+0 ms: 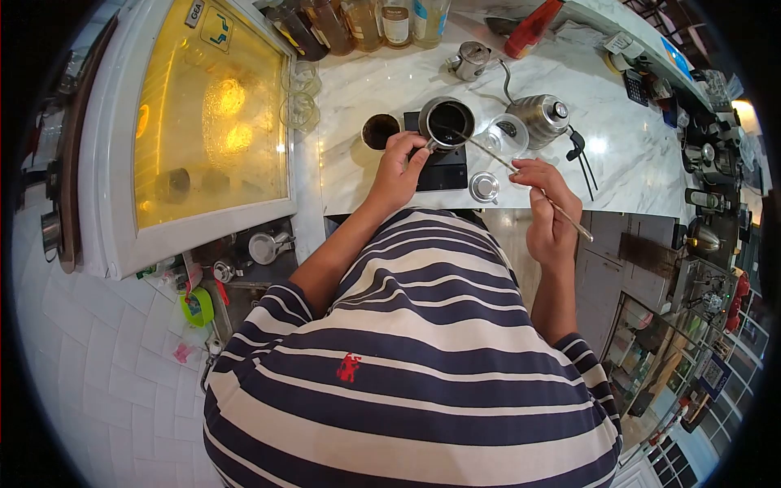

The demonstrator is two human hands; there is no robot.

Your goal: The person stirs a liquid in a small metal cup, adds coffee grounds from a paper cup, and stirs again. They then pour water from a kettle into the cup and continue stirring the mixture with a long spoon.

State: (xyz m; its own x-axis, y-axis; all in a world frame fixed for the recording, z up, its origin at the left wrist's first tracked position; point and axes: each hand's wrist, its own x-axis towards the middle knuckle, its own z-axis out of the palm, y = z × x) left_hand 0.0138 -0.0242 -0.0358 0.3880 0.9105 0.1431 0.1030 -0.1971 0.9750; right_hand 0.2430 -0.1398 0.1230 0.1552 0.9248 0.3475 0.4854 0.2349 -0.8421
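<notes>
My left hand (400, 172) is closed around the handle of a metal pitcher (434, 108), which has dark contents. Between the fingers of my right hand (550, 205) is a long, thin bar spoon (498, 159), its far end reaching into the pitcher. A flat black scale (443, 172) lies under and in front of the pitcher. Just left of it stands a cup (380, 131) with something dark brown inside. A clear container (508, 134) sits to the pitcher's right, and a small round metal piece (484, 187) lies near the counter's front edge.
A gooseneck kettle (540, 119) and a black folded tool (579, 154) are on the right. Farther back stand a small metal jug (470, 61) and a red bottle (533, 29). Several bottles (366, 24), glasses (299, 111) and a yellow-lit glass door (215, 122) are left.
</notes>
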